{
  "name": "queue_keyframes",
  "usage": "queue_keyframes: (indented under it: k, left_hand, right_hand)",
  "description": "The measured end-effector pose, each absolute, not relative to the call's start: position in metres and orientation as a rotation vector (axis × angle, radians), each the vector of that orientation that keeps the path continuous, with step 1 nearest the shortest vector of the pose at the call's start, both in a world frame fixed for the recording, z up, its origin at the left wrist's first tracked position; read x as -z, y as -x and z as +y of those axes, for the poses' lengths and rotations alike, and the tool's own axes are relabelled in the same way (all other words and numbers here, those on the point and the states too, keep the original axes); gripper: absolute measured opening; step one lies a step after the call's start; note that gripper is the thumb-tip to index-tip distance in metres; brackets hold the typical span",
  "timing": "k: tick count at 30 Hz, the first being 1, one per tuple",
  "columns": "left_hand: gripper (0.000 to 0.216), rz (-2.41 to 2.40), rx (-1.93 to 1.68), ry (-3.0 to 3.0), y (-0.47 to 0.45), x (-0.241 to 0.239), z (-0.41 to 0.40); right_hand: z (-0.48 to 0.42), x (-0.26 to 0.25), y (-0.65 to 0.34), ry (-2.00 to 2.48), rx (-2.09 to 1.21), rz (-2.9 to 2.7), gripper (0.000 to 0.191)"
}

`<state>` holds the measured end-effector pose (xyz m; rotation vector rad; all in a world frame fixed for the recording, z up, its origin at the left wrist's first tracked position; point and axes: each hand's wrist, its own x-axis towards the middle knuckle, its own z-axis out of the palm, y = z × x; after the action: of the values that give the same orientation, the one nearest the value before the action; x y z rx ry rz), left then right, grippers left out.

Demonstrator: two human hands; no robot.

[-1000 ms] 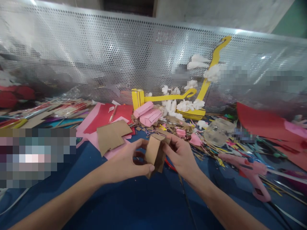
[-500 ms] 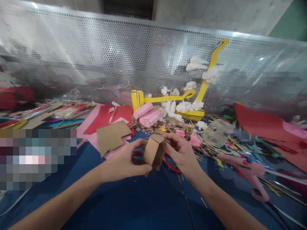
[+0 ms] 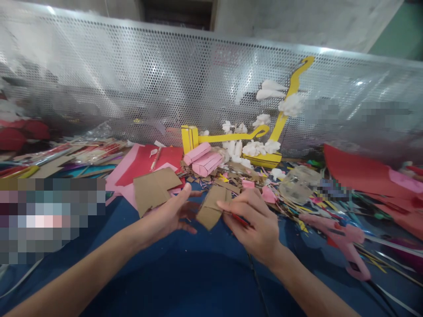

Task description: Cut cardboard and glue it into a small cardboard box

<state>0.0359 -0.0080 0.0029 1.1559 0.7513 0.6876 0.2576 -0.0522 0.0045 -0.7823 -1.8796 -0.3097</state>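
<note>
A small folded brown cardboard piece [image 3: 210, 207] lies tilted on the blue table cover [image 3: 185, 273], between my hands. My left hand [image 3: 172, 213] is open with fingers spread and thumb raised, its fingertips at the piece's left edge. My right hand [image 3: 256, 222] is curled, knuckles up, fingers closed over a red-handled tool [image 3: 238, 219] that looks like scissors. Its fingertips also touch the cardboard's right side.
A flat cardboard cut-out [image 3: 153, 187] lies on red and pink paper [image 3: 145, 160] to the left. Pink boxes [image 3: 205, 158], a yellow model with white tufts [image 3: 264, 141], scraps, a clear tub [image 3: 299, 185] and a pink glue gun [image 3: 343, 240] crowd the back and right, before a perforated metal screen [image 3: 132, 83].
Both hands held the cardboard piece up before. Now it has dropped to the table, my left hand has opened, and my right hand has closed over the red-handled tool.
</note>
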Motion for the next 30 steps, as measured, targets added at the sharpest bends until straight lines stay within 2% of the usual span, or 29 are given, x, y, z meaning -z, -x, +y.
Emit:
queue_keyframes:
  k: [4, 8, 11, 15, 19, 25, 30]
  left_hand:
    - [0.063, 0.631, -0.592, -1.018, -0.036, -0.008, -0.011]
    - [0.062, 0.657, -0.701, -1.076, -0.037, -0.01, -0.012]
    - [0.062, 0.696, -0.789, -1.122, -0.036, -0.008, -0.009]
    - [0.061, 0.759, -0.838, -1.252, -0.034, -0.007, -0.004]
    - [0.064, 0.787, -0.841, -1.324, -0.035, -0.007, -0.005]
    - [0.056, 0.776, -0.858, -1.393, -0.039, -0.008, -0.009]
    - [0.054, 0.771, -0.948, -1.399, -0.04, -0.008, -0.007]
  right_hand:
    - [-0.054, -0.004, -0.26, 0.653, 0.505, -2.013, 0.025]
    - [-0.054, -0.004, -0.26, 0.732, 0.466, -2.115, 0.029]
    - [-0.052, -0.002, -0.258, 0.92, 0.176, -1.973, 0.035]
    - [-0.049, -0.002, -0.257, 1.102, -0.404, -1.725, 0.021]
    - [-0.05, -0.006, -0.25, 1.123, -0.798, -1.705, 0.028]
    - [-0.054, -0.007, -0.239, 1.1, -0.898, -1.685, 0.02]
    - [-0.055, -0.004, -0.238, 1.121, -0.919, -1.699, 0.022]
